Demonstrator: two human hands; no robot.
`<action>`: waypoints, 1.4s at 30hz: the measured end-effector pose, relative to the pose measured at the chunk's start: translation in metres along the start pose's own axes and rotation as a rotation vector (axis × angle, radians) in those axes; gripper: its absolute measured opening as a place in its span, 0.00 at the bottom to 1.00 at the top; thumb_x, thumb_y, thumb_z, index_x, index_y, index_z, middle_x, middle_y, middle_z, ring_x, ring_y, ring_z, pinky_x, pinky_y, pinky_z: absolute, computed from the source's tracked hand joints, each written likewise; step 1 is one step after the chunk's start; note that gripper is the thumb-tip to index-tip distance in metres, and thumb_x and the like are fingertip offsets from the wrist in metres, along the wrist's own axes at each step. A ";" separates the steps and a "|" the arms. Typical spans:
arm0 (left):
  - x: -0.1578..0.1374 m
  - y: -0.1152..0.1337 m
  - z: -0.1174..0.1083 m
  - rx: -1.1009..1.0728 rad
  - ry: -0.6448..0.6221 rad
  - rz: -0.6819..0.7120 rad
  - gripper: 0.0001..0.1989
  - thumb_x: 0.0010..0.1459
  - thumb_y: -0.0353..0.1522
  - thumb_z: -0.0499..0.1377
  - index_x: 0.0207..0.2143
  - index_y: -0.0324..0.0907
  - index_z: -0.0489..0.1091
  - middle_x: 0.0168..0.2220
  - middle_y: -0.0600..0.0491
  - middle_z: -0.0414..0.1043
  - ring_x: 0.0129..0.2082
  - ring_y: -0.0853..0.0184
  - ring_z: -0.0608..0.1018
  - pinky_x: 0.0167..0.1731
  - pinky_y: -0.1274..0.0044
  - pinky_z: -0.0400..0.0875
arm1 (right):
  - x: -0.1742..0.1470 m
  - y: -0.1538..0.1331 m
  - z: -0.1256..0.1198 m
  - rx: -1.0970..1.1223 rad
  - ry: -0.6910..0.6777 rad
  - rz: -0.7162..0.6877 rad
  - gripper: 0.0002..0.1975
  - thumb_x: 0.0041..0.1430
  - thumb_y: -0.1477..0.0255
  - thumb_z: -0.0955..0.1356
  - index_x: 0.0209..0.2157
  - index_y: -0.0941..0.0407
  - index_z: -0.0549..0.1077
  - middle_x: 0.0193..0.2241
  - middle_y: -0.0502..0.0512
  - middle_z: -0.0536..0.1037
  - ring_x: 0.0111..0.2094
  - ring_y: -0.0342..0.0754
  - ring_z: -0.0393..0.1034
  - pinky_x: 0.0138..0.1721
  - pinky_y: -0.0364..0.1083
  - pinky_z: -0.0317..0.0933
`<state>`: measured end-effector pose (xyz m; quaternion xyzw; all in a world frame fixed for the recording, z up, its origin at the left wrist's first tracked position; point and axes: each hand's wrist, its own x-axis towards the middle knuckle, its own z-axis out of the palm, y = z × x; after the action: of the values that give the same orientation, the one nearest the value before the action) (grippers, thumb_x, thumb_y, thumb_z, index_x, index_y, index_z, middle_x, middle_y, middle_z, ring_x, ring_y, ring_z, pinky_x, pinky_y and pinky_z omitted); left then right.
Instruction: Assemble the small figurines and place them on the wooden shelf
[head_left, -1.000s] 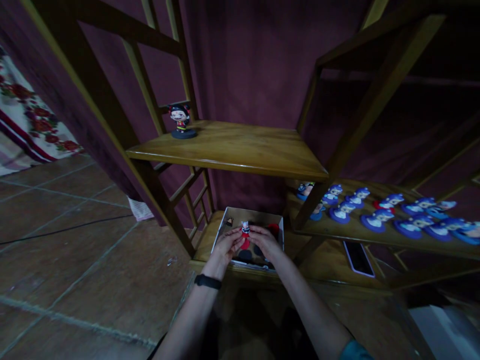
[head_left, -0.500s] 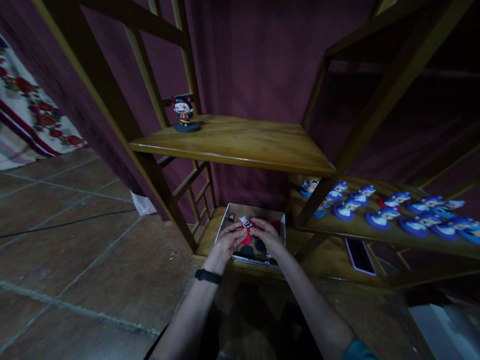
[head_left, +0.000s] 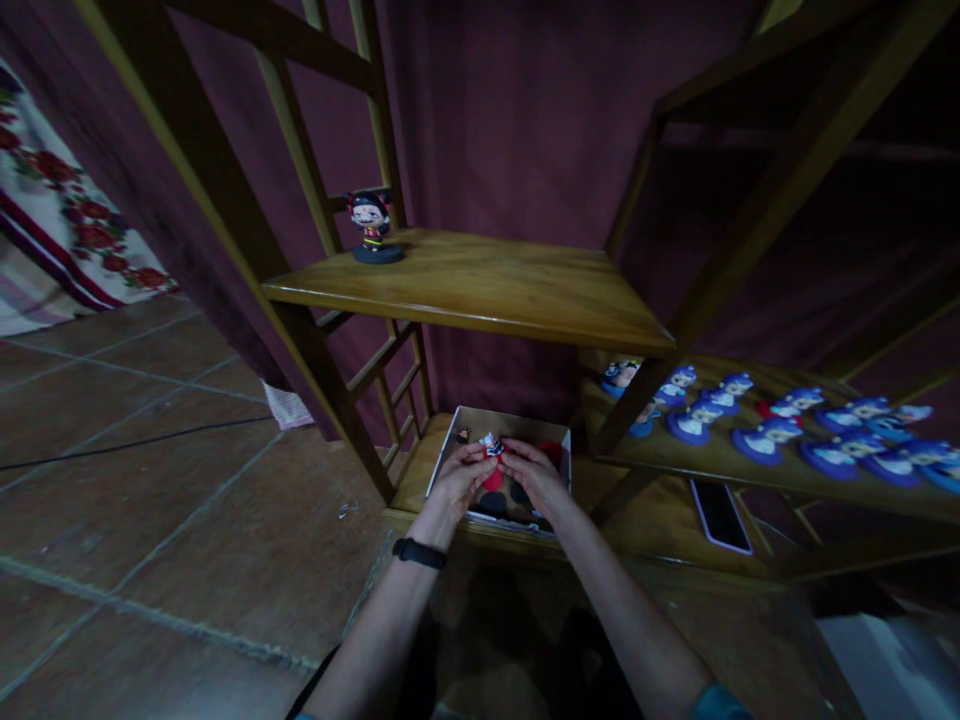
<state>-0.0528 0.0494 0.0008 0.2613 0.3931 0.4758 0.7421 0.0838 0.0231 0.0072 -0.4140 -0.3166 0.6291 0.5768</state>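
Note:
Between my fingers is a small figurine (head_left: 492, 446) with a white head and a dark-and-red body, above a red round base (head_left: 493, 481). My left hand (head_left: 460, 476) grips it from the left, and my right hand (head_left: 532, 470) pinches it from the right. Both hands are over a shallow cardboard box (head_left: 451, 437) on the bottom shelf. Inside the box lie a little dark figure (head_left: 463, 435), several dark round bases (head_left: 491, 503) and a red piece at the right, partly hidden by my right hand.
One black-haired figurine (head_left: 370, 228) stands on the upper wooden shelf (head_left: 480, 280). Several blue-haired figurines (head_left: 766, 438) line the shelf at right. Below them lies a phone (head_left: 721, 515). A slanting wooden post (head_left: 637, 400) divides the two sides. A cable (head_left: 135, 440) crosses the tiled floor.
Both hands stay almost in place, still holding the figurine over the box. The view has shifted very slightly.

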 end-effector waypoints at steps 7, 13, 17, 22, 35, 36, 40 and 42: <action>-0.004 0.008 -0.001 -0.013 -0.032 -0.074 0.13 0.45 0.20 0.61 0.36 0.36 0.71 0.32 0.47 0.76 0.29 0.67 0.78 0.32 0.77 0.73 | 0.006 0.004 -0.007 -0.102 0.042 -0.055 0.20 0.39 0.69 0.71 0.39 0.56 0.72 0.40 0.56 0.76 0.38 0.49 0.70 0.40 0.47 0.64; -0.004 0.011 -0.002 -0.001 0.045 -0.103 0.08 0.47 0.23 0.61 0.34 0.35 0.70 0.27 0.46 0.75 0.24 0.68 0.78 0.29 0.78 0.73 | 0.007 -0.002 -0.007 -0.220 0.068 -0.089 0.18 0.41 0.70 0.70 0.39 0.54 0.72 0.39 0.54 0.76 0.38 0.48 0.70 0.37 0.46 0.64; -0.002 0.009 -0.003 0.046 0.015 -0.123 0.10 0.47 0.24 0.62 0.35 0.34 0.71 0.27 0.45 0.76 0.24 0.68 0.78 0.27 0.79 0.73 | 0.004 -0.010 -0.006 -0.258 0.044 -0.107 0.17 0.42 0.70 0.69 0.38 0.55 0.72 0.38 0.55 0.76 0.38 0.48 0.69 0.37 0.46 0.63; -0.002 0.009 -0.003 0.013 -0.020 -0.183 0.08 0.47 0.24 0.62 0.33 0.34 0.71 0.26 0.45 0.75 0.24 0.67 0.78 0.27 0.79 0.73 | -0.001 -0.016 -0.004 -0.263 0.024 -0.151 0.16 0.43 0.68 0.69 0.38 0.54 0.73 0.37 0.54 0.76 0.38 0.48 0.69 0.40 0.47 0.63; 0.000 0.001 -0.001 -0.069 -0.042 -0.153 0.07 0.48 0.19 0.58 0.30 0.34 0.69 0.27 0.47 0.74 0.25 0.69 0.78 0.31 0.78 0.74 | 0.002 -0.003 -0.005 -0.368 0.080 -0.119 0.14 0.42 0.64 0.70 0.33 0.55 0.74 0.30 0.51 0.76 0.33 0.46 0.69 0.36 0.45 0.61; -0.001 0.001 0.000 -0.041 -0.039 -0.149 0.07 0.48 0.19 0.59 0.31 0.34 0.69 0.27 0.47 0.74 0.26 0.68 0.78 0.31 0.77 0.74 | 0.003 -0.003 -0.006 -0.386 0.079 -0.144 0.14 0.43 0.64 0.70 0.33 0.55 0.74 0.31 0.50 0.76 0.34 0.46 0.69 0.38 0.45 0.61; -0.004 0.005 0.001 0.043 -0.055 -0.114 0.08 0.46 0.20 0.60 0.32 0.35 0.71 0.29 0.47 0.75 0.29 0.67 0.78 0.31 0.78 0.74 | 0.007 -0.003 -0.011 -0.445 0.067 -0.202 0.14 0.44 0.63 0.69 0.34 0.55 0.74 0.33 0.51 0.76 0.35 0.47 0.68 0.39 0.45 0.60; -0.005 0.009 0.000 0.070 -0.060 -0.088 0.09 0.47 0.21 0.61 0.33 0.36 0.71 0.30 0.47 0.75 0.29 0.68 0.78 0.31 0.79 0.74 | 0.009 -0.003 -0.014 -0.478 0.058 -0.207 0.14 0.45 0.63 0.69 0.33 0.55 0.74 0.31 0.51 0.76 0.34 0.46 0.68 0.38 0.45 0.61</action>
<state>-0.0579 0.0487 0.0093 0.2837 0.3982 0.4209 0.7641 0.0977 0.0314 0.0017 -0.5218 -0.4804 0.4620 0.5325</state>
